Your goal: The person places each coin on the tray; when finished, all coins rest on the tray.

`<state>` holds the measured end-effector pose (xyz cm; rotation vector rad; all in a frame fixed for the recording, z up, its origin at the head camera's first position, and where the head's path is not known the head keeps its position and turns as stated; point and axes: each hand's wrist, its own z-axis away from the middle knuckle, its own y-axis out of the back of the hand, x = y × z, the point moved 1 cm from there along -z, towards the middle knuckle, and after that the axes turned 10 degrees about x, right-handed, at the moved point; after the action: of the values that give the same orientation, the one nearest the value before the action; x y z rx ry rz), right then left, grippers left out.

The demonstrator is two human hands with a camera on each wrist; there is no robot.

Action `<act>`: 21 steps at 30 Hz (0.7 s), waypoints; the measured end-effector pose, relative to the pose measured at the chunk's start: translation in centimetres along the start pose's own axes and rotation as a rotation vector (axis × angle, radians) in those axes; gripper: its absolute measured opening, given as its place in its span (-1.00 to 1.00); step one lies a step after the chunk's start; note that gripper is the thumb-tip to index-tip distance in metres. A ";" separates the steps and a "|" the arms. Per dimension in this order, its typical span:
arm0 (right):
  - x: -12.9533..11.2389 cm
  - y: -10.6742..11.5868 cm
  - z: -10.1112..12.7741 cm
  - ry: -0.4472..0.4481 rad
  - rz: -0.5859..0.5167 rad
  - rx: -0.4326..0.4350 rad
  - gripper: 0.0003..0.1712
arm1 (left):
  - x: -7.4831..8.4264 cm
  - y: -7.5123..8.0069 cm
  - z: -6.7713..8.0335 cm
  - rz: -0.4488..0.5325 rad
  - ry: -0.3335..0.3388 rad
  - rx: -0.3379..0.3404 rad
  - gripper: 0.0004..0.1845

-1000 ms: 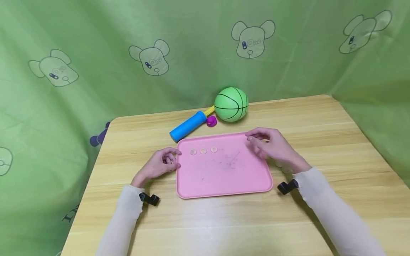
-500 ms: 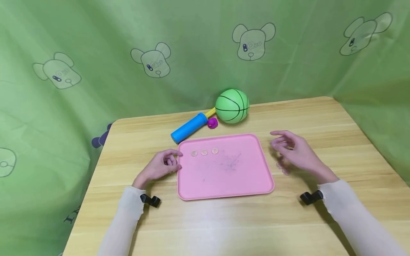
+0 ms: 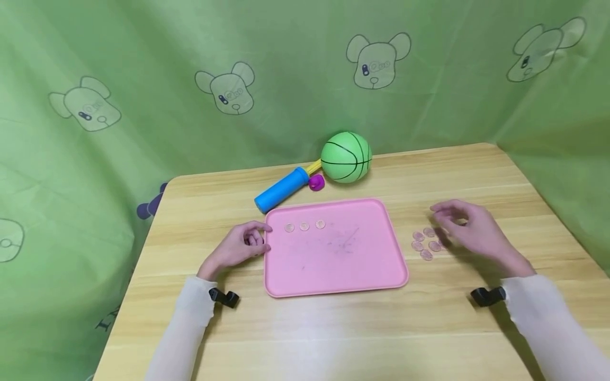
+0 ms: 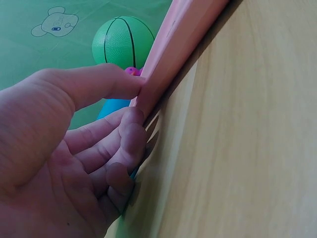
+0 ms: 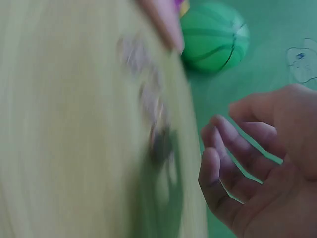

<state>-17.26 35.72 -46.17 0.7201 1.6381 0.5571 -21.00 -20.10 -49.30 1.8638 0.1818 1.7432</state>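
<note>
While the left hand (image 3: 240, 244) is holding the pink tray (image 3: 355, 270) at its nine o'clock rim, thumb and forefinger are standing apart with their tips on the edge, and the other fingers are curling inward. The right hand (image 3: 467, 225) is hovering out past three o'clock, its fingers loosely bent and spread, nothing lying between them and the thumb. Just beneath and beside it, at the tray's three o'clock, at least six loose coins (image 3: 426, 255) are lying in a cluster on the table (image 3: 343, 338), one partly hidden by the hand. Within the tray, three coins in a row (image 3: 304, 226) are stretching from about ten to eleven o'clock, set slightly apart. Beyond the rim, a blue cylinder (image 3: 282, 190) is lying aslant at eleven o'clock, its yellow end (image 3: 313, 167) reaching toward a green ball (image 3: 346, 157) that is resting at twelve. A small purple piece (image 3: 316, 182) is sitting just beside them. Behind everything, a green curtain (image 3: 295, 32) with animal-head outlines is hanging.
</note>
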 end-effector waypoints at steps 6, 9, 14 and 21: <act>2.1 0.5 0.1 0.093 0.075 0.000 -0.70 | 0.0 0.0 0.1 0.005 0.001 0.001 -0.52; 2.8 0.5 0.3 0.111 0.079 -0.003 -0.68 | -0.1 -0.1 0.0 0.005 -0.001 -0.001 -0.52; 2.9 0.3 0.4 0.103 0.122 -0.005 -0.64 | -0.1 -0.2 0.1 -0.005 -0.001 0.004 -0.52; 2.4 -0.1 -0.1 0.127 0.180 -0.054 -0.62 | 0.1 -0.2 0.0 -0.001 0.005 0.004 -0.53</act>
<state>-17.66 37.42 -47.86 0.8108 1.6776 0.7876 -20.91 -19.95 -49.30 1.8623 0.1879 1.7478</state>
